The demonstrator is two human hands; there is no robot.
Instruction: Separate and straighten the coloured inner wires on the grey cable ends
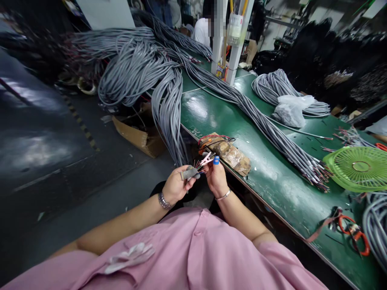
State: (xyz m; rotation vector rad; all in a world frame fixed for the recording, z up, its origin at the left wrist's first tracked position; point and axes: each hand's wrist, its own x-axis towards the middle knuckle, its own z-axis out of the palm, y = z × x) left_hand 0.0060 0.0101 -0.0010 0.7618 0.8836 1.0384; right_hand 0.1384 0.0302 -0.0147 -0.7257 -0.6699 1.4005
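Note:
My left hand (177, 184), with a grey covering on its thumb, is closed round what looks like the end of a grey cable, most of it hidden by the fingers. Thin coloured wires (198, 165) fan out from that end toward my right hand (216, 177). A blue covering sits on the right thumb, and those fingers pinch some of the wires. Pink and white pieces (206, 158) show between the two hands. Just beyond, at the table's edge, lies a worn wooden block (232, 155) with red and black leads on it.
Long bundles of grey cable (250, 108) run across the green table (199, 108), and some hang over its left edge (169, 108). To the right are a green fan (359, 167) and orange-handled scissors (353, 233). A cardboard box (136, 135) stands on the floor. A person (202, 32) is at the back.

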